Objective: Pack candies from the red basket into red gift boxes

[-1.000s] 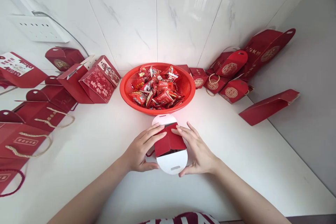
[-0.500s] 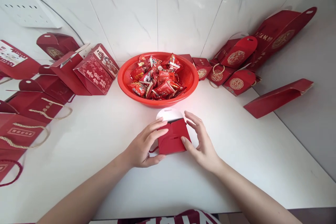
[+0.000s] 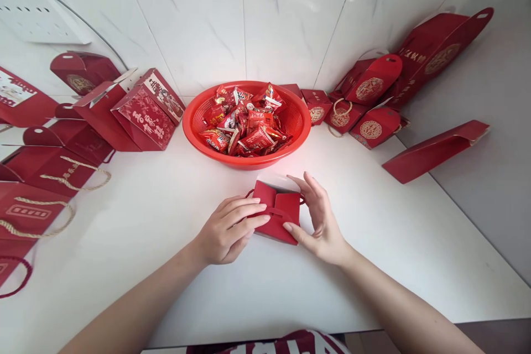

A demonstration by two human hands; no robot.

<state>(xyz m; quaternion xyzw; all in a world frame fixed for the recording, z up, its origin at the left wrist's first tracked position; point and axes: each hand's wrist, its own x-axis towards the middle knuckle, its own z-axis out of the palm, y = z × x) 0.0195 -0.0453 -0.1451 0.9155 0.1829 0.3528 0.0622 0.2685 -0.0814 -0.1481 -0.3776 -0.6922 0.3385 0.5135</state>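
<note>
A small red gift box lies on the white table between my hands, its slotted panels facing up. At its far edge a flap with a white inner side stands partly raised. Dark red cord shows at both sides of the box. My left hand grips the box's left side, fingertips resting on the panels near the slot; its thumb is mostly hidden below the fingers. On the right side, my right hand has its thumb on the top face and its fingers curved around by the far flap.
Behind the box sits a red plastic basket filled with wrapped snacks. Red gift boxes and rope-handled bags line the left. More red boxes stack at the right, near a long red box by the grey wall. A power strip hangs upper left.
The gift box has turned a little clockwise, and its far flap tilts so less white shows. My left fingers have come closer together on its panels. The view has shifted slightly.
</note>
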